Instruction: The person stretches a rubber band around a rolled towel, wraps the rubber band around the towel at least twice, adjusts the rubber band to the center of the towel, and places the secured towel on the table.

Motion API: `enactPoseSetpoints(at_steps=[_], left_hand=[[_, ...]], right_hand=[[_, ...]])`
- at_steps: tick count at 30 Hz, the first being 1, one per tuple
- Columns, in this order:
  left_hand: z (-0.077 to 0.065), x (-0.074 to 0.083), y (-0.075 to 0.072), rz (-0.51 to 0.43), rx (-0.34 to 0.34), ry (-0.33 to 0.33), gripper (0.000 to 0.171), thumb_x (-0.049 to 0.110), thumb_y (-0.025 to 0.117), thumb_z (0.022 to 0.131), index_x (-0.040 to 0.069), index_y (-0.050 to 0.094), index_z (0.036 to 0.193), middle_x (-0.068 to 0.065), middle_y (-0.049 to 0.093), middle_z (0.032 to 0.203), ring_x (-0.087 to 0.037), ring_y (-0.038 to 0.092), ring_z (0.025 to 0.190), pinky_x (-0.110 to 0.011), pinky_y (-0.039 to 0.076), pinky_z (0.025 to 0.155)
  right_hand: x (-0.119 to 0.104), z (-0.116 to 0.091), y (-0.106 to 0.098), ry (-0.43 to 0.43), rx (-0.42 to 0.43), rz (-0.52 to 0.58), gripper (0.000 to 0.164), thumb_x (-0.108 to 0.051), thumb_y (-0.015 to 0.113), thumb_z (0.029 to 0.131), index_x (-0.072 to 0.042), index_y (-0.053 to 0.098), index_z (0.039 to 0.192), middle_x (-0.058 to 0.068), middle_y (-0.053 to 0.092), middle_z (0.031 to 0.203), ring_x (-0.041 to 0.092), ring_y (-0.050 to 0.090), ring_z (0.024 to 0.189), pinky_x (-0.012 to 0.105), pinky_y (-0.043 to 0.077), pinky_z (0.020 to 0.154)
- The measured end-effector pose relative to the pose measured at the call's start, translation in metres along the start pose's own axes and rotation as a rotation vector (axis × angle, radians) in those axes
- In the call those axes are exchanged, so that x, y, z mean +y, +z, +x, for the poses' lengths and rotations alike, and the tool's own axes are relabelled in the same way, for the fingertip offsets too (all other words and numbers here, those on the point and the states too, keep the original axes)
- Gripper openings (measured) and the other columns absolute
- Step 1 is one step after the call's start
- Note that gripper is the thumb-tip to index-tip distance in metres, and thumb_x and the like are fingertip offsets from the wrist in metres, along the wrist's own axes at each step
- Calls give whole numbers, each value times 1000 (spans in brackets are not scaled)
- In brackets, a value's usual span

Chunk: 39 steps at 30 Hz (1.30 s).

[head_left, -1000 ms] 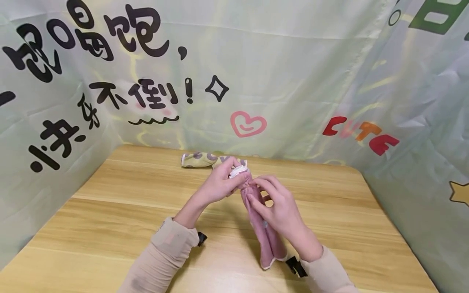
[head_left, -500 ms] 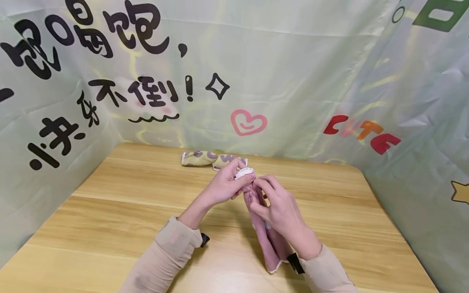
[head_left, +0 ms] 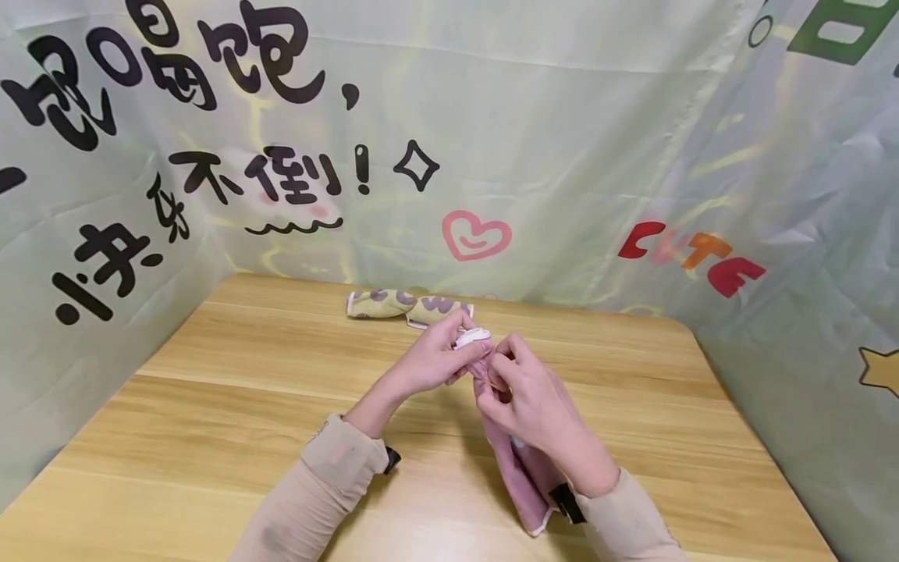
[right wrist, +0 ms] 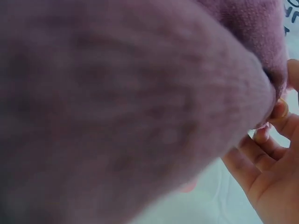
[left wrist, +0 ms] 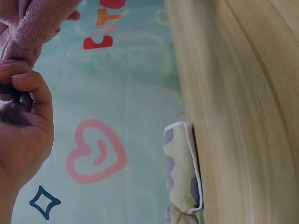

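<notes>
A pink towel [head_left: 516,476] with white edging hangs in folds, bunched to a narrow neck near its upper end. My left hand [head_left: 428,359] grips that upper end, with a white-edged tip showing above the thumb. At the neck, the curled fingers of my right hand [head_left: 537,406] pinch a thin yellowish rubber band [head_left: 500,385], partly hidden by the fingers. In the left wrist view, bent fingers hold the towel [left wrist: 39,32] at the upper left. Pink cloth [right wrist: 140,102] fills most of the right wrist view, blurred and tapering towards the fingers.
Behind my left hand, a yellow towel with purple patches [head_left: 382,304] lies rolled at the back of the wooden table [head_left: 232,437], cinched at its middle. Printed fabric walls [head_left: 562,156] enclose the table at the back and sides.
Both hands have shifted slightly right with the pink towel, whose lower end has swung right and towards me. My right fingers have curled in more tightly, with the band showing between them.
</notes>
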State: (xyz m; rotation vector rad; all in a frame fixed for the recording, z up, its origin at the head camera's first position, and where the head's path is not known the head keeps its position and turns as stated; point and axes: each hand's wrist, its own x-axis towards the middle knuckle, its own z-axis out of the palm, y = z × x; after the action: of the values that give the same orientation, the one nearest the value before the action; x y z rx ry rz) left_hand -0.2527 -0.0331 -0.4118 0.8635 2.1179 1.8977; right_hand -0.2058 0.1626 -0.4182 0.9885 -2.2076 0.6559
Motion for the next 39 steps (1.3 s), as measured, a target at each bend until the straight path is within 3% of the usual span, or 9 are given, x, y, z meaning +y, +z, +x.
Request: enactPoseSetpoints(at_steps=[5,11,18,24,28,33,34,37,39], left_hand=[[1,0,1,25,34,22,15,12,63,104,3,51,104,-3,54,58,-11,41,42,-23,35,40],[2,1,-2,79,157,18,16,16,65,102,4,55,107,1,51,56,-12,43,43,-24,36,40],[1,6,-11,49,285,23,16,14,65,102,2,56,107,-2,51,58,-13,43,43,-24,37,40],[-1,12,-12,41,214,16,18,17,62,104,1,56,112,-3,53,62,-13,45,46,-23,40,43],[-1,15,-11,133,196,50,21,21,63,104,3,58,115,-7,60,75,-17,54,57,-30,50,51],[-3,13,-19,290,108,171,40,22,67,102,12,57,139,-11,62,119,-19,62,91,-37,58,73],[-3,13,-21,307,82,202,44,21,68,101,14,55,143,-10,61,126,-18,61,96,-34,57,75],[-5,13,-25,306,1,264,49,16,68,101,17,55,148,-9,60,133,-18,62,101,-34,56,83],[-7,14,-27,303,-30,271,40,15,66,102,15,61,141,-8,63,127,-17,63,99,-33,57,83]], right_hand=[[-2,3,-4,14,5,43,26,-7,67,76,-17,43,72,0,47,91,7,42,66,19,36,51],[-3,2,-2,56,11,64,23,-7,68,78,-18,49,76,0,51,97,7,45,64,18,36,49],[-3,1,6,41,-7,75,28,-10,79,79,-16,52,83,5,50,105,8,47,66,19,40,50],[0,2,8,8,78,133,39,-6,92,73,-9,58,92,9,52,103,10,54,69,21,50,52],[2,1,6,27,106,236,38,3,87,73,-6,62,101,10,56,106,17,62,76,17,55,55],[-2,-1,2,182,37,420,35,6,80,75,-8,62,101,5,57,104,17,67,80,24,59,57],[-2,-1,1,215,16,451,35,6,79,76,-9,61,101,5,56,103,17,68,80,26,60,57],[-5,0,-2,271,-66,534,33,5,79,79,-12,61,101,4,56,101,18,70,82,30,61,57],[-5,0,-4,275,-128,581,32,3,80,81,-13,61,102,4,57,102,18,69,83,31,61,57]])
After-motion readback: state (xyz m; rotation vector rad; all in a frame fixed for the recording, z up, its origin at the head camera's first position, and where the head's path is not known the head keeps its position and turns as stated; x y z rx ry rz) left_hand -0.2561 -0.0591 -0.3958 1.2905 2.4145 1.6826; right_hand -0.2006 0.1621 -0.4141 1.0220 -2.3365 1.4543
